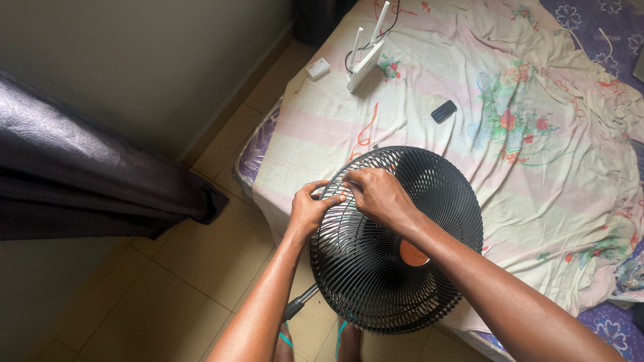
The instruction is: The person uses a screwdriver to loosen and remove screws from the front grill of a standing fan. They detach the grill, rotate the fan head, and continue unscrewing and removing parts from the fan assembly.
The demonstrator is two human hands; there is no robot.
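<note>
A black round fan with a wire grille (416,194) and an orange centre cap (410,255) stands in front of me, leaning at the bed's edge. My left hand (310,209) grips the grille's rim at its upper left. My right hand (379,194) is closed on the same part of the rim, fingers pinching the wires right beside the left hand. The fan's dark pole (300,304) runs down toward the floor between my feet.
A bed with a floral cream sheet (537,147) fills the right side. On it lie a white router with antennas (365,57), a small dark phone (443,111) and a white adapter (318,68). A dark curtain (87,174) hangs left over the tiled floor (181,288).
</note>
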